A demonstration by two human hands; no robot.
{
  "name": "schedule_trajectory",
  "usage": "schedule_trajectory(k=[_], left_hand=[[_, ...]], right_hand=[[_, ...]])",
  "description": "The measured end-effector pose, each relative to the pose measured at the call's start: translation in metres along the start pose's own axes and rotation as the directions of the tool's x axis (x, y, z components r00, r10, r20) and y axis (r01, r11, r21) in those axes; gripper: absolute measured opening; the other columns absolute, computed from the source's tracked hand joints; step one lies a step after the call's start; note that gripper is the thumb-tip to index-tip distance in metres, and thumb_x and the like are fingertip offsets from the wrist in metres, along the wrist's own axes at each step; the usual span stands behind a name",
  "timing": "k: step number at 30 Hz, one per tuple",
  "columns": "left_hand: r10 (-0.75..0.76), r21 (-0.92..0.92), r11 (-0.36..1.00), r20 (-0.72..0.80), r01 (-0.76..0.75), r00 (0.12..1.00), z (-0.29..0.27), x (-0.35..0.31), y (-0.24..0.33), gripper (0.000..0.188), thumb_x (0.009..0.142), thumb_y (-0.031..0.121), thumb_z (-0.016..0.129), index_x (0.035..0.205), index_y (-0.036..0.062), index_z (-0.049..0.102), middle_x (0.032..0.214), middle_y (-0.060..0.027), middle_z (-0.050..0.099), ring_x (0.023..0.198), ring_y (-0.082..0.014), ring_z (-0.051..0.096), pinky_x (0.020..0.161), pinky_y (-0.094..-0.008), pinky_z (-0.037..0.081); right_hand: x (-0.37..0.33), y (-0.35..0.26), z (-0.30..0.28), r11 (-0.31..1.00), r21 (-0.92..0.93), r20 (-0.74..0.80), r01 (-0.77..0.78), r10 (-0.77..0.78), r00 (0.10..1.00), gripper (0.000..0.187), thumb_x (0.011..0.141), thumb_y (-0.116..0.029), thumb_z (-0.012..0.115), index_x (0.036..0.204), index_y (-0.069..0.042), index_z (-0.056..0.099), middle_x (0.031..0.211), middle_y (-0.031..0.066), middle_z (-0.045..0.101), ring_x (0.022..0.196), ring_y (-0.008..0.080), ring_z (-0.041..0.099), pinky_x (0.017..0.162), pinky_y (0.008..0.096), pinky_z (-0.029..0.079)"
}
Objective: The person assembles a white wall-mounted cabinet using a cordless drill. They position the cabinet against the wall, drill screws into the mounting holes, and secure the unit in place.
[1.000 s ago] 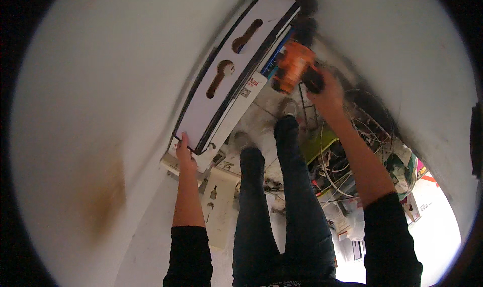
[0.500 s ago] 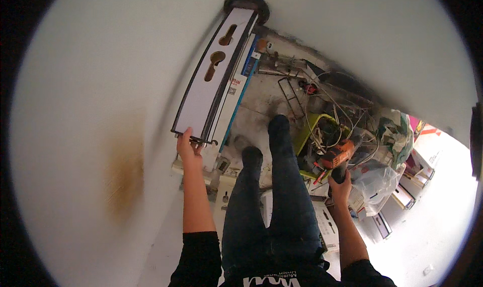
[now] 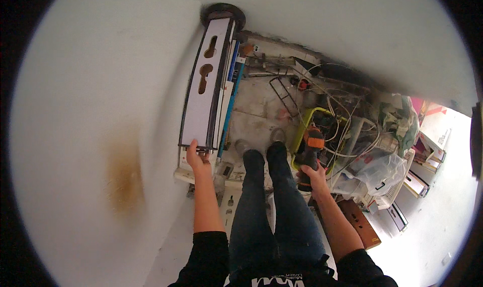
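Left hand (image 3: 197,159) has the near end of the white panel (image 3: 197,118): thumb on the face, fingers curled under the end edge, so it's gripping, though the fingertips are hidden. Panel lies straight ahead of that hand, long axis running away from it, far end tipped slightly right toward the dark round piece (image 3: 224,9). Two keyhole-shaped cutouts sit in line along that axis, both well beyond the left fingers. Right hand (image 3: 316,177) is wrapped round the handle of the orange-and-black drill (image 3: 314,140); orange body sits just beyond the knuckles, handle axis also pointing mostly away from the person. Can't make out the tip or whether a bit is fitted. Key relation: panel is left of the right hand and further out, well apart from the drill, with bare floor and the person's shoes between. Left hand is the near one, already touching; right hand is nearer the yellow-green crate (image 3: 296,145), whose rim is just beside and beyond it, drill overlapping it from this angle. Loose cables (image 3: 347,127) run beyond and right of the right hand, clear plastic bag (image 3: 387,174) off to its right. Thin blue-edged boards (image 3: 234,103) sit along the panel's right side, ahead of the left hand.
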State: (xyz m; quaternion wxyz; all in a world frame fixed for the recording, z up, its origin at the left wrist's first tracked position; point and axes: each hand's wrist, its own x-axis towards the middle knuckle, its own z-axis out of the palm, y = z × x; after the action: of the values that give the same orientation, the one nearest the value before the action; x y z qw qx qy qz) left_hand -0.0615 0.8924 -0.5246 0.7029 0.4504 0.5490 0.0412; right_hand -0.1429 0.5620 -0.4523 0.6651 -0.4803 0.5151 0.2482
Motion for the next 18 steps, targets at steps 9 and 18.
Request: schedule_trajectory(k=[9, 18], left_hand=[[-0.207, -0.159, 0.961, 0.122, 0.225, 0.971, -0.033, 0.036, -0.061, 0.025, 0.075, 0.028, 0.065, 0.086, 0.0105, 0.052, 0.076, 0.0006, 0.057, 0.058, -0.0099, 0.054, 0.036, -0.0235, 0.039], [-0.178, -0.178, 0.966, 0.061, 0.187, 0.982, -0.048, 0.070, -0.083, 0.030, 0.071, 0.027, 0.067, 0.091, 0.0101, 0.053, 0.077, 0.0007, 0.055, 0.059, -0.0084, 0.050, 0.042, -0.0213, 0.038]], right_hand=[[0.091, -0.033, 0.089, 0.990, 0.044, 0.321, 0.134, -0.141, 0.937, 0.042, 0.075, -0.018, 0.061, 0.113, -0.005, 0.049, 0.100, 0.0084, 0.056, 0.083, 0.0188, 0.058, 0.077, 0.0369, 0.050], [0.211, -0.089, 0.223, 0.973, 0.225, 0.426, 0.046, -0.140, 0.894, 0.042, 0.076, -0.031, 0.057, 0.110, -0.009, 0.048, 0.102, 0.0098, 0.056, 0.082, 0.0255, 0.055, 0.075, 0.0501, 0.047]])
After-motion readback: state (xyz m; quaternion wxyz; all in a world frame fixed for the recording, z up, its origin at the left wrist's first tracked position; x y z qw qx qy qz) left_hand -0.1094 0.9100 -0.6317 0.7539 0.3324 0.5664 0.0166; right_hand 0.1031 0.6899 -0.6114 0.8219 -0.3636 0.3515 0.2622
